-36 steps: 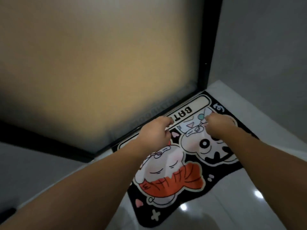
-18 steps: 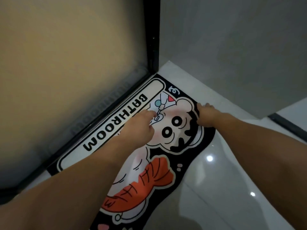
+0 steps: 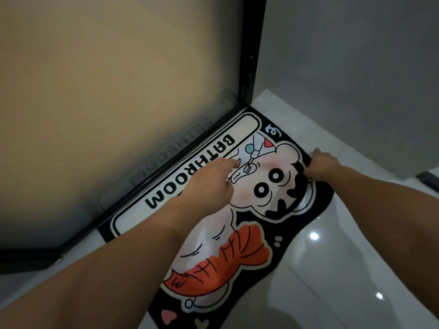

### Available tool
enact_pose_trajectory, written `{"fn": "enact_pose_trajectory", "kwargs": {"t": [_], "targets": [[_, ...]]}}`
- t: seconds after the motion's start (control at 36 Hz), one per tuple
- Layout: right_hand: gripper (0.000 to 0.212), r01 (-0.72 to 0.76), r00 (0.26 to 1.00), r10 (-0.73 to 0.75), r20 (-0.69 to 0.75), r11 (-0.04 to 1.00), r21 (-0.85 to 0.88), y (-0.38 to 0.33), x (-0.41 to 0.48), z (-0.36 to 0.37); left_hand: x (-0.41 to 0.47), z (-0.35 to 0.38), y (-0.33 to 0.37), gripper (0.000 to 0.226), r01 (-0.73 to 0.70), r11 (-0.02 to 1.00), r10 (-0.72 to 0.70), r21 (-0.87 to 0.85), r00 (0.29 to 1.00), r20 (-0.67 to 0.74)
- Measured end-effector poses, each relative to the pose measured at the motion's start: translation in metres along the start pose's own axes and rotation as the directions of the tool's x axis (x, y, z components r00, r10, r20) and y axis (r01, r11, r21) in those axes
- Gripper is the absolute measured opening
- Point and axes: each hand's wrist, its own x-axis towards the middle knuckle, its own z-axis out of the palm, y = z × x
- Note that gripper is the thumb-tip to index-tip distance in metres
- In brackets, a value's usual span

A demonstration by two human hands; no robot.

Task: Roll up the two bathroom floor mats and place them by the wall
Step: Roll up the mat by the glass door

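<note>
One bathroom mat (image 3: 237, 257) lies flat on the floor, black with a cartoon print and the word BATHROOM, its long side against the door. My left hand (image 3: 209, 181) rests palm down on the middle of the mat, fingers loosely stretched toward its far end and holding nothing. At the mat's right-hand edge, my right hand (image 3: 322, 166) has its fingers curled onto the rim. A second mat is not in view.
A frosted glass door (image 3: 118, 91) in a black frame (image 3: 249, 55) stands along the mat's left side. A grey wall (image 3: 356, 67) closes the corner behind it. Glossy white floor tiles (image 3: 344, 269) lie to the right, with a dark floor rail (image 3: 427, 181) at the far right.
The view swung left along the mat toward the corner. My right hand went from the mat's middle to its right edge and curled onto it; my left hand stayed on the mat.
</note>
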Motion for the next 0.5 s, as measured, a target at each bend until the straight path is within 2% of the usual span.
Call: {"fn": "enact_pose_trajectory", "kwargs": {"t": [0.08, 0.25, 0.36, 0.5], "targets": [[0.036, 0.050, 0.999, -0.050, 0.008, 0.998, -0.031, -0.008, -0.001, -0.005, -0.002, -0.004, -0.003, 0.043, 0.011, 1.000, -0.011, 0.001, 1.000, 0.005], [0.019, 0.111, 0.993, -0.116, -0.023, 0.980, -0.165, -0.023, -0.017, -0.008, 0.002, -0.015, 0.006, 0.042, -0.040, 0.999, 0.041, 0.027, 0.999, -0.006], [0.022, 0.208, 0.964, -0.242, -0.108, 0.945, -0.253, -0.024, -0.043, -0.017, 0.010, -0.019, 0.013, 0.044, -0.107, 0.993, 0.107, 0.056, 0.994, 0.000], [0.047, 0.303, 0.867, -0.453, -0.206, 0.809, -0.503, -0.029, -0.094, -0.053, 0.022, -0.026, 0.022, 0.052, -0.252, 0.959, 0.263, 0.129, 0.962, -0.073]]}}
